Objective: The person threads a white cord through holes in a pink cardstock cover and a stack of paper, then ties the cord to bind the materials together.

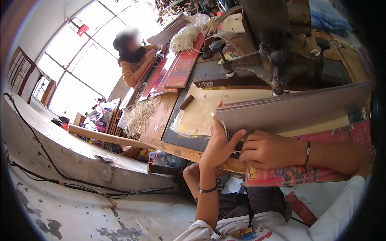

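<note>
A stack of large grey sheets (289,106) stands tilted on its long edge across the bench in front of me. My left hand (217,146) grips its left end, with the fingers partly hidden behind the sheets and the thumb towards the right. My right hand (265,150) is closed, its fingers curled at the stack's lower edge close to my left thumb. What those fingers hold, if anything, is hidden. Under my right forearm lie red printed sheets (281,175) at the bench's front edge. Cream sheets (197,108) lie flat behind the grey stack.
A dark metal press (269,60) stands beyond the stack. A small brown block (187,102) rests near the cream sheets. White cord (138,116) and red printed boards (173,72) lie further left, where another person (134,60) works. A cardboard tube (104,135) juts out below.
</note>
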